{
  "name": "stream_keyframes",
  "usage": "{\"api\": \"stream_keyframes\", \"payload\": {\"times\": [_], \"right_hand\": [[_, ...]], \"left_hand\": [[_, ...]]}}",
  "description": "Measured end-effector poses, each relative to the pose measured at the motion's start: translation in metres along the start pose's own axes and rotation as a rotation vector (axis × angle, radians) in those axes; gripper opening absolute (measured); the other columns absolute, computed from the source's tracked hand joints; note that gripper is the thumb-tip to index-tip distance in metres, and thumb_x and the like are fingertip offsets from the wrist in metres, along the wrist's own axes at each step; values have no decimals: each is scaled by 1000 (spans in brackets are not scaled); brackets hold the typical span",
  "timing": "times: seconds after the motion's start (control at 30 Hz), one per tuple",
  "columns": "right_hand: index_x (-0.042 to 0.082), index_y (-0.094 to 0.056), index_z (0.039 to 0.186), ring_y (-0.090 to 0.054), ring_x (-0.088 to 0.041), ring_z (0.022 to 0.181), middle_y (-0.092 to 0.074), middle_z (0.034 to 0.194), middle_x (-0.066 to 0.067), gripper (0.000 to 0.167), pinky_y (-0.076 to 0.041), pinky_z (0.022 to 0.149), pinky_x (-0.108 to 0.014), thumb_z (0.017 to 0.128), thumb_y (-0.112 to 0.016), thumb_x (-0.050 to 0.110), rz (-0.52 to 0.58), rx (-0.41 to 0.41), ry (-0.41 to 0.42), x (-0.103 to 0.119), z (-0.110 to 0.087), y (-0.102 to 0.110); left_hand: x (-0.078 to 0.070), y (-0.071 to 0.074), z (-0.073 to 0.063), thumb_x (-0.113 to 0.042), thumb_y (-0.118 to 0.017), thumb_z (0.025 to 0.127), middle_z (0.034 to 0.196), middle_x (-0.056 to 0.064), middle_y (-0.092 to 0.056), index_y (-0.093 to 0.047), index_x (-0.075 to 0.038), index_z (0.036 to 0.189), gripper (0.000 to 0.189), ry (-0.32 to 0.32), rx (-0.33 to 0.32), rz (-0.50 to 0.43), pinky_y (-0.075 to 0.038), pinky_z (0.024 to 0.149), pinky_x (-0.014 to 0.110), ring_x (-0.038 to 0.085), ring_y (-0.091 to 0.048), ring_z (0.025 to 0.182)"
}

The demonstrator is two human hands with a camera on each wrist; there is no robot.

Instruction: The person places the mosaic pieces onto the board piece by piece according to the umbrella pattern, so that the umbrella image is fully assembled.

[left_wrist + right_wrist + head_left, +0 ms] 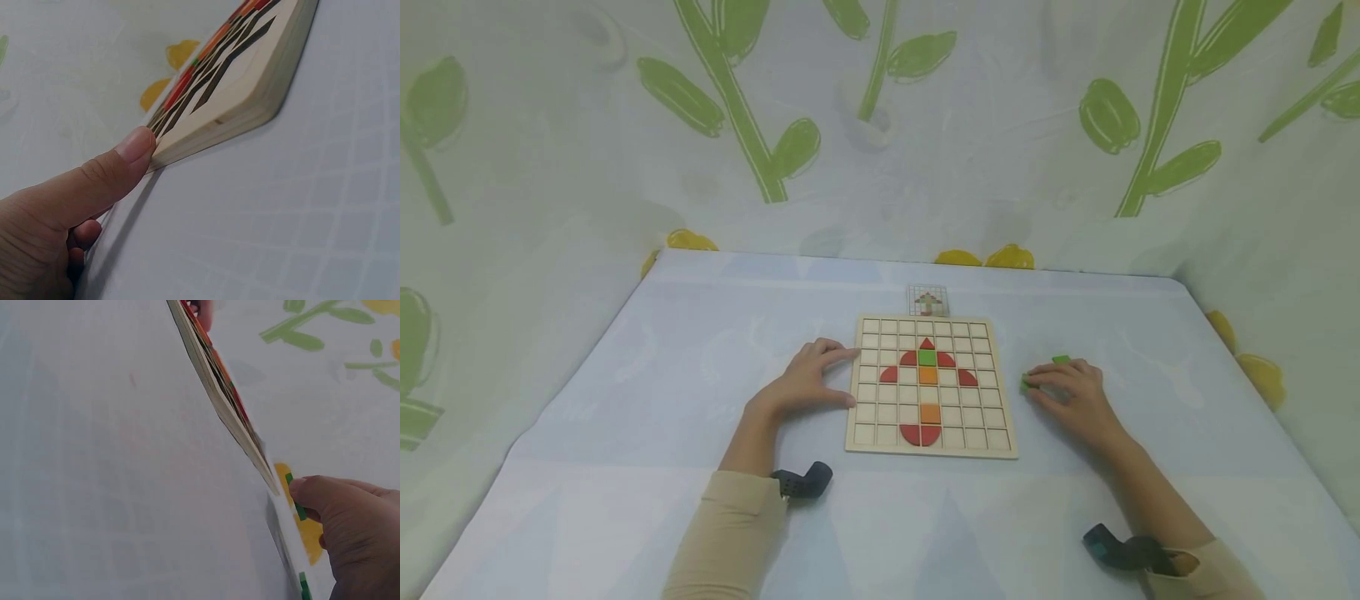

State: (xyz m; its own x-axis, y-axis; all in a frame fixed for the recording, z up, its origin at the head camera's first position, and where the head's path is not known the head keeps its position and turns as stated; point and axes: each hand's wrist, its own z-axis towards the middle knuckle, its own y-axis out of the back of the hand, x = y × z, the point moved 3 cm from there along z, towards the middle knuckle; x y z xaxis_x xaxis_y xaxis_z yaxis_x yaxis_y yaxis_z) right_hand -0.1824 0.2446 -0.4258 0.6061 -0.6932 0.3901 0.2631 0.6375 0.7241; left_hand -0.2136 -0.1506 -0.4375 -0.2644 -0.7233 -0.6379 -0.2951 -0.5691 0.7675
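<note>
A wooden grid board (972,417) lies flat on the table, with a pattern of red, green and orange pieces set in its cells. At its left edge my left hand (805,379) touches the rim with a spread thumb and fingers; the left wrist view has the thumb (100,181) against the board's side. To the right of the board, my right hand (1075,396) pinches a green block (301,512) between thumb and fingers, just above the tabletop and apart from the board. A second green block (1061,359) lies just behind that hand.
Beyond the board's far edge lies a small card (928,301) printed with a similar pattern on a grid. A pale cloth covers the table (625,400). Behind it rises a leaf-patterned backdrop (985,150). Each wrist wears a dark camera mount (805,482).
</note>
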Motion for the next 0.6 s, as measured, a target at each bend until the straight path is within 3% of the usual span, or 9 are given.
{"api": "stream_keyframes", "payload": {"times": [0.33, 0.6], "right_hand": [[8, -72, 86, -46, -13, 94, -70, 94, -11, 22, -24, 83, -40, 66, -77, -1, 52, -11, 45, 6, 7, -8], [7, -73, 87, -48, -17, 92, -70, 94, -11, 23, -26, 84, -41, 67, -78, -4, 65, -6, 54, 13, 15, -14]], "left_hand": [[1, 0, 1, -39, -81, 70, 134, 6, -41, -46, -22, 141, 81, 13, 5, -3, -33, 103, 47, 25, -35, 122], [1, -1, 1, -39, -81, 70, 134, 6, -41, -47, -22, 141, 80, 20, 0, -7, -32, 103, 48, 25, -35, 123]]}}
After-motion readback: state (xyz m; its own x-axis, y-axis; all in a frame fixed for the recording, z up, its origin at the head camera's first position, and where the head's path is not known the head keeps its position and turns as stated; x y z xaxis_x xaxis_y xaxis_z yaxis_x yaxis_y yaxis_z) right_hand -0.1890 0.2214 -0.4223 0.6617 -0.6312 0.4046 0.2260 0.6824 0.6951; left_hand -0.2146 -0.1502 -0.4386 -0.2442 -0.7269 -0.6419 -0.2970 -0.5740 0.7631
